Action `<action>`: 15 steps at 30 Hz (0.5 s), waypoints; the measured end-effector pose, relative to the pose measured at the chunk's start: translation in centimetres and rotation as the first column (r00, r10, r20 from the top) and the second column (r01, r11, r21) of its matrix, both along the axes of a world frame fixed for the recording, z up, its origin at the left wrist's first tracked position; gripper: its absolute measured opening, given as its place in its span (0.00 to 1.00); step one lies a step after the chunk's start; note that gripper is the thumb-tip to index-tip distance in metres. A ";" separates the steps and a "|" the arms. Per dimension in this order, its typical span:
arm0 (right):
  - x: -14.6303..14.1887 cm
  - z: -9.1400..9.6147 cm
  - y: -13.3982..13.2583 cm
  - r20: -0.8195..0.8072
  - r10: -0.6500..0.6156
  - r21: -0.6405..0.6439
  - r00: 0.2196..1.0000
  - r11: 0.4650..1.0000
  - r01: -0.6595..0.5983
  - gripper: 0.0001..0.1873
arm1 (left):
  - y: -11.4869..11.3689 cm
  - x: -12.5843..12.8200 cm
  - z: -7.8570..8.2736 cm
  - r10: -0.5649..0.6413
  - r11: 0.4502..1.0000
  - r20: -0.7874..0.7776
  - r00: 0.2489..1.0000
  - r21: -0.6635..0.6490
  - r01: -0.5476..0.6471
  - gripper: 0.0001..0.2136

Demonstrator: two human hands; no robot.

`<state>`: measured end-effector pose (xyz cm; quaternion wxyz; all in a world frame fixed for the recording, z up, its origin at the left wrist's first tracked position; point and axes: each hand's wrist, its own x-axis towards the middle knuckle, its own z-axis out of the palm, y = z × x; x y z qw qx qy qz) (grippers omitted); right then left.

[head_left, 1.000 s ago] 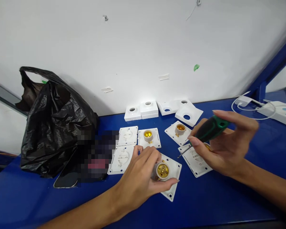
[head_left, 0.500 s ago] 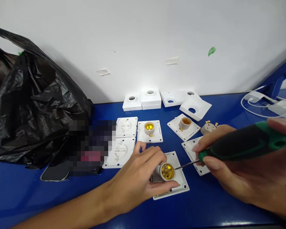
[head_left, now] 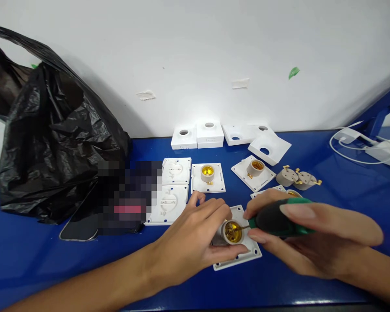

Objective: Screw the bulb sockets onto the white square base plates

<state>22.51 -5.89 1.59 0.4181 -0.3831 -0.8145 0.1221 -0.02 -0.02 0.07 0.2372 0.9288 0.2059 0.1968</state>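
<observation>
My left hand [head_left: 201,234] is closed around a lamp socket [head_left: 233,232], white outside with a brass-coloured inside. The socket sits on a square white base plate [head_left: 247,255] on the blue table. In my right hand [head_left: 315,234] is a screwdriver [head_left: 279,216] with a black and green handle. Its thin shaft reaches into the socket's opening, where the tip meets the inner contacts; whether it sits in a screw I cannot tell. Behind my right hand, another base plate [head_left: 273,190] with a socket is partly hidden.
Farther back stand plates with sockets [head_left: 208,173] [head_left: 256,168], bare plates [head_left: 173,203], loose sockets [head_left: 287,177] and white covers [head_left: 210,136]. A black plastic bag [head_left: 58,143] and a phone [head_left: 79,227] lie left. A white cable [head_left: 360,160] lies right, before the wall.
My right hand has moved left with the screwdriver, and the shaft has passed from beside the socket into its opening. My left hand keeps its hold. The view has shifted slightly.
</observation>
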 end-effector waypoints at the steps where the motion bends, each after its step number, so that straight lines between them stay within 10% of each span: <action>1: 0.0 0.2 0.1 -0.033 0.061 0.008 0.998 0.998 -0.061 0.37 | 0.0 0.0 0.0 0.003 1.000 -0.003 1.000 -0.006 -0.003 0.15; 7: 0.3 1.1 1.1 -0.161 0.301 0.030 0.940 0.953 -0.301 0.48 | 0.0 0.0 -0.1 0.005 1.000 0.042 0.999 -0.015 -0.005 0.15; 15: 0.2 0.0 1.0 -0.184 0.118 0.150 0.976 0.985 -0.091 0.46 | 0.1 0.1 -0.2 -0.019 0.999 0.019 1.000 -0.032 0.019 0.17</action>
